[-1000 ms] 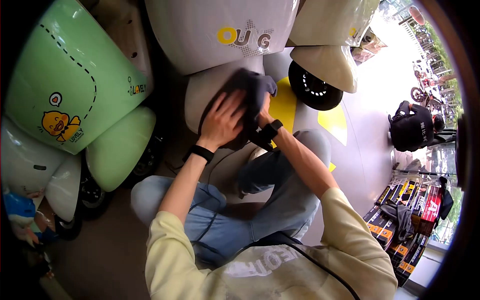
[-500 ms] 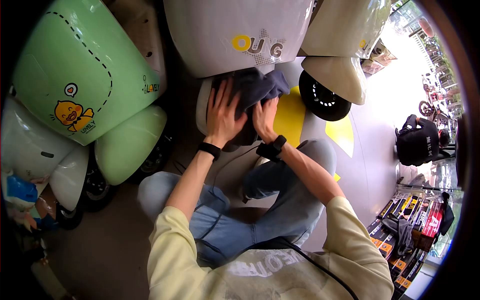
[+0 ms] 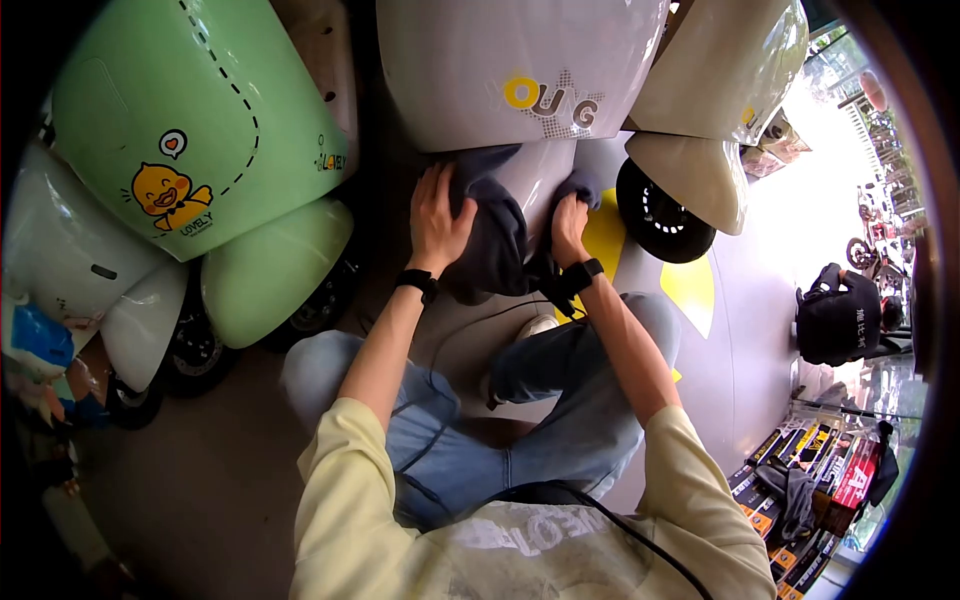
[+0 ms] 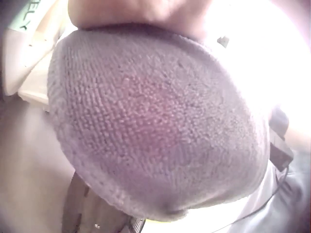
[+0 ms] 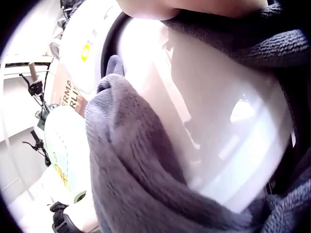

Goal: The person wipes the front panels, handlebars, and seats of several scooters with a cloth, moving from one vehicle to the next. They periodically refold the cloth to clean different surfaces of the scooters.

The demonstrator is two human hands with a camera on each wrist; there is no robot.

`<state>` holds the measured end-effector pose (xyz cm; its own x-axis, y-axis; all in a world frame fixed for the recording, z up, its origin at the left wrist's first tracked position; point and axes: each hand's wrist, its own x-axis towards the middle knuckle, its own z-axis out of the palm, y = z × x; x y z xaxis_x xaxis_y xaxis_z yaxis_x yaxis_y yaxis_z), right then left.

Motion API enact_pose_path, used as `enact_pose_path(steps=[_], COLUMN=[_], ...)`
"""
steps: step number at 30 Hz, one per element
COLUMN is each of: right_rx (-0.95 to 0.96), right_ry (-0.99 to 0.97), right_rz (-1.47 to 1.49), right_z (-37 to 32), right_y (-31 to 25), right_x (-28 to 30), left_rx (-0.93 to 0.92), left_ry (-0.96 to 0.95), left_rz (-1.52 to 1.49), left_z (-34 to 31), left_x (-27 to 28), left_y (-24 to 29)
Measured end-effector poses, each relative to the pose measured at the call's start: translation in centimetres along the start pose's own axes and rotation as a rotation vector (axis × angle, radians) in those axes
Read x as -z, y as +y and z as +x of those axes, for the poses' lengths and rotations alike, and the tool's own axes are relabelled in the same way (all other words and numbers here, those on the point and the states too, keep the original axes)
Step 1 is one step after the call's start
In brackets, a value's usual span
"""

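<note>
A dark grey cloth (image 3: pixel 495 215) drapes over the left and lower part of a glossy white front fender (image 3: pixel 543 178). On the fender's left side my left hand (image 3: pixel 438 222) rests with fingers extended along the cloth. Across the fender, my right hand (image 3: pixel 570 228) grips a bunched end of the cloth with curled fingers. Ribbed cloth (image 4: pixel 155 121) fills the left wrist view below part of my hand (image 4: pixel 141 12). In the right wrist view, cloth (image 5: pixel 131 150) loops around the bare glossy fender (image 5: pixel 223 102).
The white scooter's front panel (image 3: pixel 520 50) overhangs the fender. A green scooter (image 3: pixel 110 100) stands left, a cream one (image 3: pixel 720 70) right with its black wheel (image 3: pixel 665 212). Boxes (image 3: pixel 800 480) are stacked at lower right; a person in black (image 3: pixel 838 315) is beyond. A thin cable crosses my legs.
My hands have moved apart to opposite sides of the fender, spreading the cloth and uncovering the fender's middle. The right fingers, extended half a second ago, are now curled. The head view has shifted.
</note>
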<state>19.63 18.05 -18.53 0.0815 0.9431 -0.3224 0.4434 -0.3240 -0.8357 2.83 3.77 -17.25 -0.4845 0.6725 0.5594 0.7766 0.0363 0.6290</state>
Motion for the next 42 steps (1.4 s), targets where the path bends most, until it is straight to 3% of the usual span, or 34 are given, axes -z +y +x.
enact_pose_path(steps=[2, 4, 6, 7, 10, 11, 12, 14, 15, 17, 19, 21, 24, 25, 26, 30, 33, 35, 39, 42], right_rx=[-0.067, 0.061, 0.54, 0.621, 0.737, 0.688, 0.949, 0.413, 0.491, 0.737, 0.81, 0.454, 0.414, 0.64, 0.704, 0.662, 0.745, 0.931, 0.853, 0.824], right_ry=[0.121, -0.021, 0.154, 0.165, 0.153, 0.124, 0.117, -0.249, -0.286, -0.231, -0.293, -0.455, -0.519, -0.419, -0.372, -0.148, -0.179, -0.051, -0.208, -0.192], right_rz=[0.024, -0.194, -0.221, -0.309, -0.151, -0.028, -0.34, -0.021, -0.322, -0.319, -0.064, 0.32, 0.44, 0.224, 0.177, -0.204, -0.174, -0.07, -0.256, -0.006], right_z=[0.0, 0.1, 6.4, 1.4, -0.7, 0.7, 10.7, 6.9, 7.2, 10.2, 9.9, 10.2, 7.7, 7.5, 7.2, 6.9, 8.2, 6.0, 3.9, 6.9], right_y=[1.8, 2.9, 11.2, 7.6, 2.5, 1.9, 7.9, 2.0, 1.6, 6.6, 9.2, 11.6, 10.5, 9.9, 9.5, 3.8, 4.0, 4.2, 4.5, 3.5], right_x=[-1.6, -1.4, -4.1, -4.1, -2.2, -2.0, -2.2, 0.2, 1.1, -0.4, -1.7, -2.6, -2.7, -2.8, -2.7, 0.2, -0.3, -1.9, -0.8, -0.8], left_rx=[-0.001, -0.027, -0.073, -0.087, -0.286, -0.311, -0.365, -0.476, -0.466, -0.476, -0.483, -0.494, -0.486, -0.483, -0.48, -0.485, -0.493, -0.486, -0.466, -0.483], left_ry=[0.001, 0.009, 0.011, -0.025, -0.103, -0.174, -0.221, -0.307, -0.296, -0.298, -0.3, -0.296, -0.297, -0.297, -0.288, -0.277, -0.286, -0.309, -0.295, -0.278], left_rz=[0.008, 0.041, 0.074, 0.091, 0.048, 0.052, 0.058, 0.072, 0.056, 0.062, 0.068, 0.068, 0.048, 0.047, 0.052, 0.063, 0.066, 0.064, 0.041, 0.059], left_z=[-0.1, -0.2, -0.4, -0.4, 0.1, 0.1, -0.3, -0.7, -0.9, -0.8, -0.9, -0.9, -0.9, -0.9, -0.9, -1.0, -0.9, -0.8, -0.9, -0.9], left_x=[0.0, 0.1, 0.0, 0.2, 1.2, 1.3, 1.1, 0.7, 0.5, 0.4, 0.5, 0.4, 0.3, 0.3, 0.2, 0.0, 0.1, 0.3, 0.3, 0.1], left_y=[-0.1, 0.2, 0.4, 0.8, 3.5, 4.5, 5.0, 5.7, 6.0, 6.1, 5.9, 5.8, 5.6, 5.6, 5.6, 5.9, 5.9, 5.8, 5.8, 5.7])
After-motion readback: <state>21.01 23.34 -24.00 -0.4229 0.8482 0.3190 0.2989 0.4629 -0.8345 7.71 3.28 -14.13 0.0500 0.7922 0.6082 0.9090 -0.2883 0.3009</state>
